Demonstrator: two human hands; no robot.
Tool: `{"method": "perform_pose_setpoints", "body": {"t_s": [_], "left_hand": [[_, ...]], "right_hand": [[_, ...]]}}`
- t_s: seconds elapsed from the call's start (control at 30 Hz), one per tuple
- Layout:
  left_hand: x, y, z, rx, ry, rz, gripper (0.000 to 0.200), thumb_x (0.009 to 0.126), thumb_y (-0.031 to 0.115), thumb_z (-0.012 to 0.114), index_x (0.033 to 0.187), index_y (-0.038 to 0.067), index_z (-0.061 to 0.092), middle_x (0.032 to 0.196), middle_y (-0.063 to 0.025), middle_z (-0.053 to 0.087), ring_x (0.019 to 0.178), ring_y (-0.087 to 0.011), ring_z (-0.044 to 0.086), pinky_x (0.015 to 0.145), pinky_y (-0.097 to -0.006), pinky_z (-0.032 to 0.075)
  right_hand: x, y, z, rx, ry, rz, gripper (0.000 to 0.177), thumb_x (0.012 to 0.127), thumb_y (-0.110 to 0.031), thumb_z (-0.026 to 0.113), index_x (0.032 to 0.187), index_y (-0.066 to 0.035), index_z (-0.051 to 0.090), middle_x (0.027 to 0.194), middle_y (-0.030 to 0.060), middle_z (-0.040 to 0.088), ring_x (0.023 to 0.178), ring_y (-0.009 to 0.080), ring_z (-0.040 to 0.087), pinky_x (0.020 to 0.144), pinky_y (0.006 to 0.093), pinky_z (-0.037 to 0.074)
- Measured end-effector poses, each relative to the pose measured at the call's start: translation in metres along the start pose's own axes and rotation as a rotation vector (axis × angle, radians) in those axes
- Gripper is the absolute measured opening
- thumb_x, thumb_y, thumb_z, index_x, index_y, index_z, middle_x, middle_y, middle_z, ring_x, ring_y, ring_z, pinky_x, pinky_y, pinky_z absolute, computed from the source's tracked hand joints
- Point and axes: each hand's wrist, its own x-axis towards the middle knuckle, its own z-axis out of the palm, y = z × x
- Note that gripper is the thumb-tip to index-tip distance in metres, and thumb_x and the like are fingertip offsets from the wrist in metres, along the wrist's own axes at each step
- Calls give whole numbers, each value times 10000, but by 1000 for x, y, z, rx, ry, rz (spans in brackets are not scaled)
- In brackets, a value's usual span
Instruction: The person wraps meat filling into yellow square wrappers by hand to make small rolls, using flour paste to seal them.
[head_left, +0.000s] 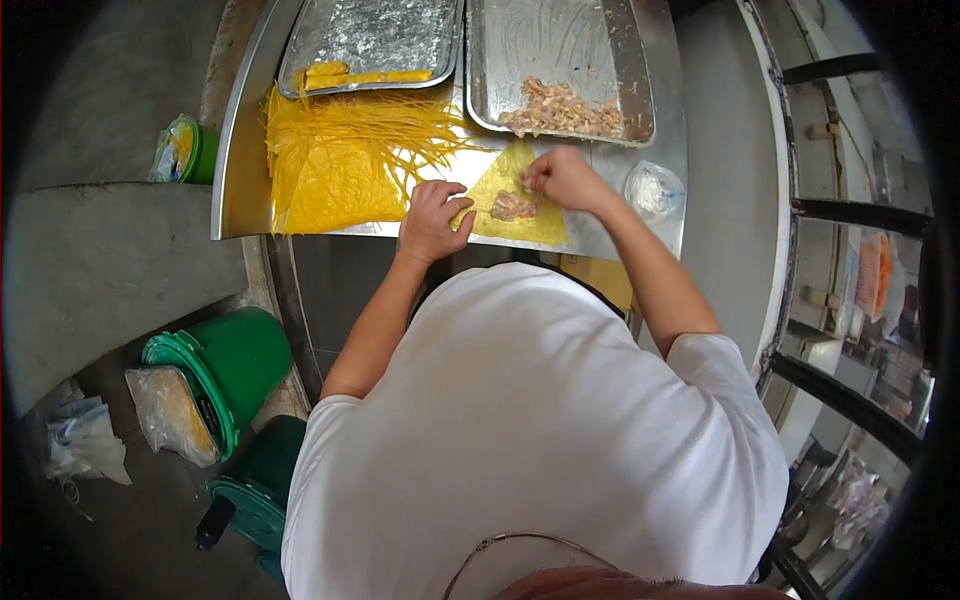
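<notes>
Yellow wrapper sheet (535,222) lies flat at the near edge of the steel table (240,190), with a clump of meat filling (513,206) on its middle. Left hand (435,220) has fingers curled over the sheet's left corner; gripping or just pressing, can't tell. Right hand (565,178) has fingertips bunched in a pinch at the top corner; what's in the pinch isn't visible. Risks, my read: the thin sheet tears if either hand drags it, and filling rolls off the table lip since the sheet sits right on the edge. Filling tray (630,70) is just behind.
</notes>
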Motion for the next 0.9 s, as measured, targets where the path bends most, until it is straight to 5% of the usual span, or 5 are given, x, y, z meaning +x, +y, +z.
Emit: {"method": "perform_pose_setpoints", "body": {"t_s": [0.13,0.27,0.47,0.9], "left_hand": [[1,1,0,8,-1,0,169,776,138,796,930,113,731,1089,-50,694,1040,-292,630,946,-437,473],[0,0,0,15,-1,-3,169,779,145,800,933,116,736,1096,-48,694,1045,-290,630,948,-437,470],[-1,1,0,14,-11,-13,169,781,145,799,938,114,743,1105,-45,697,1048,-284,629,955,-430,463],[-5,-4,2,-18,-7,-24,140,790,169,781,913,109,752,1112,-49,689,1084,-281,615,1006,-439,455]], "right_hand": [[-16,14,37,-303,245,-92,131,807,-77,689,871,-10,781,905,244,728,799,438,699,810,477,576],[-31,5,34,-233,212,25,131,809,-77,688,873,18,751,931,254,720,867,429,702,847,480,567],[-38,-9,59,-506,345,-239,349,838,-258,794,1049,11,719,987,186,650,1022,403,670,910,468,570],[-36,-47,28,-401,406,-32,209,873,-204,733,872,4,714,970,205,677,960,390,685,866,465,561]]}}
